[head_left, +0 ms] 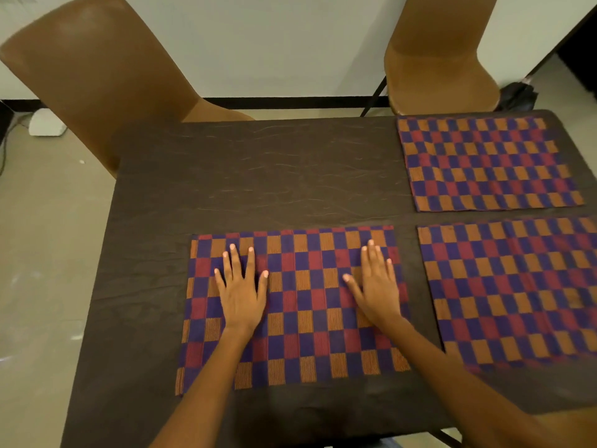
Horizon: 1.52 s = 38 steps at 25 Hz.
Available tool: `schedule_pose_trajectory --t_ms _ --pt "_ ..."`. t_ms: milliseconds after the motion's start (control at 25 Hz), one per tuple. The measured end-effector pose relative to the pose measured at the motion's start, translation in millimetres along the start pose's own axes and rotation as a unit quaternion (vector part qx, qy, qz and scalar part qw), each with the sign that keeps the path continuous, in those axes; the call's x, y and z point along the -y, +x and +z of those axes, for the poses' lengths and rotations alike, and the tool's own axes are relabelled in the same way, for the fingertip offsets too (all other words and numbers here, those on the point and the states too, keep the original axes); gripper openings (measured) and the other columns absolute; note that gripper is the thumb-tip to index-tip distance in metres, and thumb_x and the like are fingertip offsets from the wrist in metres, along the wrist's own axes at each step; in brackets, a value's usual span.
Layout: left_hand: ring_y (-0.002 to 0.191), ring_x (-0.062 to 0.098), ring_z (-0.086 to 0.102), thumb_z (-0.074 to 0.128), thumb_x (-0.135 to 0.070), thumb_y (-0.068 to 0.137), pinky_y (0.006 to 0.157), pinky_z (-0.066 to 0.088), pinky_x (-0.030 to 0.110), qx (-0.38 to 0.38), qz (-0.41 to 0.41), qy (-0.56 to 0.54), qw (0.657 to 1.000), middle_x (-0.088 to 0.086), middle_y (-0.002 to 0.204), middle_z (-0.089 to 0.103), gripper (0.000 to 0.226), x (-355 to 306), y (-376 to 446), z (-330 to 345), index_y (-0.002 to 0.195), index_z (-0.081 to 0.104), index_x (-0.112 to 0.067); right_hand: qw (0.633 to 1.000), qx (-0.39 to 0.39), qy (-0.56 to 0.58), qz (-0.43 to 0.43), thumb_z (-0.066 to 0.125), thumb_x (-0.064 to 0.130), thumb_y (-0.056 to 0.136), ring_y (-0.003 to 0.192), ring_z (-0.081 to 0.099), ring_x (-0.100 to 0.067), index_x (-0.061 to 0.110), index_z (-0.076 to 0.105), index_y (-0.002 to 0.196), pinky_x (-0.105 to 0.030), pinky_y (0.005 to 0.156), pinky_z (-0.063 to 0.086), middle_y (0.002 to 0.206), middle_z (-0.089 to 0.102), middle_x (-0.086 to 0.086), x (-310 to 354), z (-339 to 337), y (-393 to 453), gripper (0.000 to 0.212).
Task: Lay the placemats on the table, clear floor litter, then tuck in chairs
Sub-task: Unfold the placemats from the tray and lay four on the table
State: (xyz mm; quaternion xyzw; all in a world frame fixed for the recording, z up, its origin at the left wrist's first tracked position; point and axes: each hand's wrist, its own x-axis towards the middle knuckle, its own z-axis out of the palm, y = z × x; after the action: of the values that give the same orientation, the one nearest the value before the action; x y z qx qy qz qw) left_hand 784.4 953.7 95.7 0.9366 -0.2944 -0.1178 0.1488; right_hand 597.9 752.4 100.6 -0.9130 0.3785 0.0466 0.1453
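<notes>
At 6 o'clock, near placemat (297,305) flat on table (145,286) | left hand (240,291) and right hand (376,286) flat on it, fingers straight, grasping nothing | 3 o'clock placemat (517,292) | 1 o'clock placemat (487,163) | 11 o'clock chair (100,76) | 1 o'clock chair (442,59)

light: dim, warm, even | shadows: soft | edges: wide-angle bending, slightly blurred
</notes>
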Motion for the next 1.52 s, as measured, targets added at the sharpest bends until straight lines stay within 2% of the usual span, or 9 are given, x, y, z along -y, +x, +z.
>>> schedule_pose_trajectory --t_ms 200,400,520,600,680,760,920,1120,1520 --pt "0.147 0.021 0.001 0.016 -0.053 0.097 0.118 0.004 0.043 0.042 0.167 0.029 0.985 0.004 0.16 0.003 0.06 -19.6 -59.8 23.1 0.151 0.012 -0.027 1.0 -0.003 0.006 -0.009 0.012 0.061 0.096 0.147 0.006 -0.017 0.013 0.009 0.151 -0.034 0.119 0.003 0.159 0.007 -0.003 -21.4 19.0 -76.8 0.072" --pt "0.147 0.022 0.006 0.02 -0.051 0.096 0.117 0.009 0.046 0.062 0.165 0.038 0.984 0.005 0.159 0.011 0.059 -24.4 -63.3 20.3 0.149 0.023 -0.025 1.0 -0.003 0.005 0.005 0.012 0.059 0.097 0.146 0.011 -0.019 0.011 0.016 0.15 -0.038 0.119 0.007 0.158 0.013 -0.005 -57.8 8.3 -106.4 0.072" --pt "0.146 0.026 0.01 0.033 -0.04 0.097 0.118 0.011 0.046 0.039 0.129 0.0 0.991 0.012 0.156 0.021 0.051 -49.3 -68.2 12.5 0.139 0.045 -0.014 0.995 -0.05 0.079 0.039 0.027 0.05 0.097 0.144 0.021 -0.022 0.008 0.027 0.147 -0.04 0.117 0.019 0.156 0.024 -0.009 -68.5 -5.6 -119.6 0.065" --pt "0.146 0.03 0.012 0.047 -0.027 0.096 0.118 0.011 0.045 0.022 0.124 -0.045 0.991 0.015 0.154 0.026 0.035 -80.7 -75.7 10.9 0.124 0.059 -0.009 0.982 -0.103 0.145 0.064 0.04 0.037 0.097 0.137 0.037 -0.024 0.007 0.039 0.141 -0.04 0.111 0.037 0.148 0.04 -0.011 -76.0 -21.2 -129.6 0.053" --pt "0.145 0.032 0.014 0.052 -0.023 0.094 0.118 0.013 0.046 0.024 0.146 -0.096 0.984 0.017 0.153 0.028 0.027 -123.0 -86.8 11.1 0.113 0.065 -0.009 0.966 -0.155 0.188 0.082 0.042 0.034 0.097 0.12 0.055 -0.023 0.009 0.05 0.132 -0.038 0.09 0.053 0.134 0.055 -0.008 -84.1 -40.9 -142.9 0.044" --pt "0.145 0.032 0.014 0.054 -0.022 0.092 0.117 0.018 0.048 0.041 0.174 -0.143 0.973 0.018 0.152 0.028 0.024 -171.0 -102.1 13.2 0.108 0.067 -0.01 0.955 -0.191 0.204 0.104 0.04 0.036 0.097 0.104 0.063 -0.022 0.012 0.056 0.125 -0.035 0.073 0.055 0.12 0.062 -0.005 -95.2 -58.6 -157.9 0.04" --pt "0.146 0.03 0.013 0.056 -0.021 0.092 0.114 0.024 0.048 0.085 0.231 -0.208 0.947 0.017 0.152 0.029 0.021 -275.7 -156.5 15.2 0.105 0.069 -0.011 0.93 -0.226 0.256 0.135 0.043 0.039 0.094 0.094 0.067 -0.02 0.014 0.063 0.115 -0.035 0.076 0.053 0.108 0.07 -0.003 -142.1 -94.4 -205.1 0.038" --pt "0.147 0.022 0.005 0.053 -0.027 0.094 0.117 0.018 0.044 0.134 0.257 -0.265 0.92 0.012 0.155 0.024 0.023 -377.8 -266.6 24.9 0.108 0.067 -0.015 0.941 -0.193 0.257 0.104 0.048 0.035 0.096 0.08 0.064 -0.015 0.018 0.065 0.106 -0.034 0.07 0.049 0.089 0.07 0.001 -228.8 -128.7 -296.4 0.026" --pt "0.147 0.021 0.009 0.054 -0.03 0.093 0.116 0.015 0.044 0.11 0.199 -0.269 0.936 0.008 0.154 0.029 0.027 -478.7 -438.7 51.1 0.115 0.064 -0.019 0.955 -0.14 0.259 0.034 0.049 0.031 0.097 0.09 0.065 -0.011 0.015 0.066 0.112 -0.034 0.079 0.055 0.1 0.071 0.0 -351.1 -178.9 -430.4 0.028"
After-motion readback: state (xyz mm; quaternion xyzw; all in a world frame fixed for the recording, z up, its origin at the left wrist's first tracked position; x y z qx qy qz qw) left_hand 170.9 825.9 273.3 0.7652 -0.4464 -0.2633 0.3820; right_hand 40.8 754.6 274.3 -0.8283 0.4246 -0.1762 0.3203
